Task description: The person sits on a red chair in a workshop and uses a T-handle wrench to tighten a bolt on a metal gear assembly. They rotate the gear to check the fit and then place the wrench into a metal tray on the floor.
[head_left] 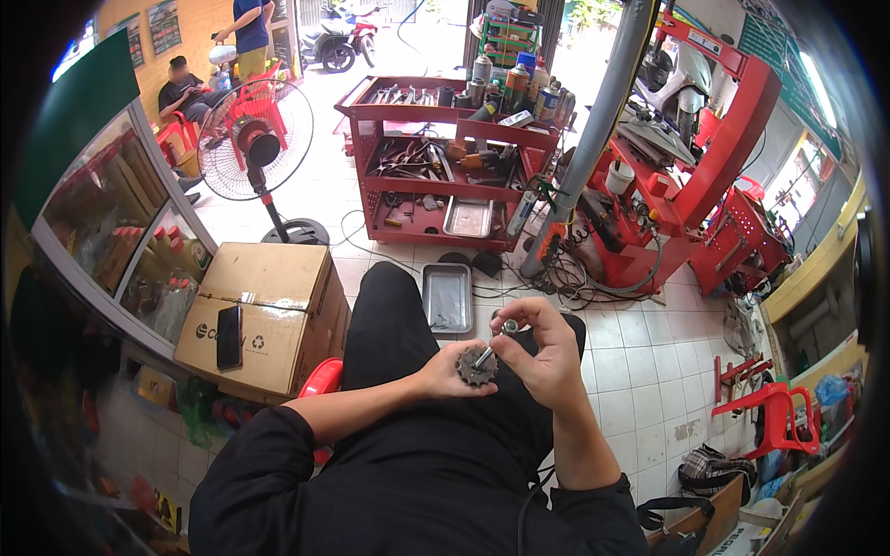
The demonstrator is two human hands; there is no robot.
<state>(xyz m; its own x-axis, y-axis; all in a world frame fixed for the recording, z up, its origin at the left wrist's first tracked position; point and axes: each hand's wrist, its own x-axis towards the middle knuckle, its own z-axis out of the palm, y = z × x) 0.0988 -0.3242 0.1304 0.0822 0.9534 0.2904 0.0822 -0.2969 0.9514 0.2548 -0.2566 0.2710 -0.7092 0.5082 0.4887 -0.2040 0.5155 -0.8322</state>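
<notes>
Sprocket (476, 366) — small, toothed steel, likely stiff, heavy, oily; best held by its rim. Left hand (445, 375) fingers clamped on it — right hand (542, 347) pinches a metal tool (496, 341).

the hands are working over the lap, with open air lying above and around them. ahead, a metal tray (448, 298) is sitting on the tiled floor (640, 371), and cables (565, 278) are tangling past it. a cardboard box (264, 310) is crowding the left side, while a grey post (593, 130) is blocking the way toward the red tool cart (445, 162).
</notes>
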